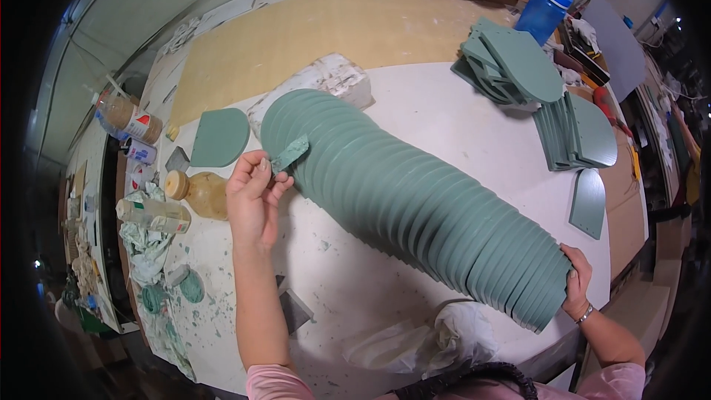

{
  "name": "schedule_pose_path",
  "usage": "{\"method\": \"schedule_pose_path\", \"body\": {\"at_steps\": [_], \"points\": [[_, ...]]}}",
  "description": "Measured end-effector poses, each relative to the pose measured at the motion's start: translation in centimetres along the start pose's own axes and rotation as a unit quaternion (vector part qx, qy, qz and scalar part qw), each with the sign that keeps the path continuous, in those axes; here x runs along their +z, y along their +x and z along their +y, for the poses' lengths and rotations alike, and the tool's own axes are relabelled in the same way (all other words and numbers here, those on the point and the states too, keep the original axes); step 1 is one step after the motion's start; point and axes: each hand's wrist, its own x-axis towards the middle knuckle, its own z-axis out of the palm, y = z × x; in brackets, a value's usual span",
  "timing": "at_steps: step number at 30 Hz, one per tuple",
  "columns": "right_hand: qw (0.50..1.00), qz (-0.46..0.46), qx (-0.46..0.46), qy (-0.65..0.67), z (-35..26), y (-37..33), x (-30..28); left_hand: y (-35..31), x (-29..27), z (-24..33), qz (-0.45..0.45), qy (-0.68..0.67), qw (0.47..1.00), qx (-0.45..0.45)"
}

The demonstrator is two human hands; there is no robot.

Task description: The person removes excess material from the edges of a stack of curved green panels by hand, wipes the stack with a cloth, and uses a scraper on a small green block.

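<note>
Across the white surface, standing on edge and leaning face to face: long row of green panels, with a white block just behind the far end. Pinched between thumb and fingers of the left hand: green-flecked strip, near the row's far end. Laid against the near end: right hand, fingers at the edge; gripping or only bracing, not clear. Judged stiff and fairly light singly, heavy together, smooth-faced, likely to slide or fan; perhaps easily chipped at edges. Best to hold single panels by opposite edges, whole row at both ends.
</note>
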Motion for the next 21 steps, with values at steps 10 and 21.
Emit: {"method": "schedule_pose_path", "body": {"at_steps": [10, 21], "points": [[1.000, -0.002, 0.001, 0.001, 0.0, -0.1, -0.1, -0.1, 0.3, -1.2, 0.035, 0.293, 0.944, 0.147], [1.000, -0.001, 0.002, 0.001, -0.1, 0.0, 0.0, -0.3, 1.8, -0.5, 0.070, 0.292, 0.927, 0.223]]}}
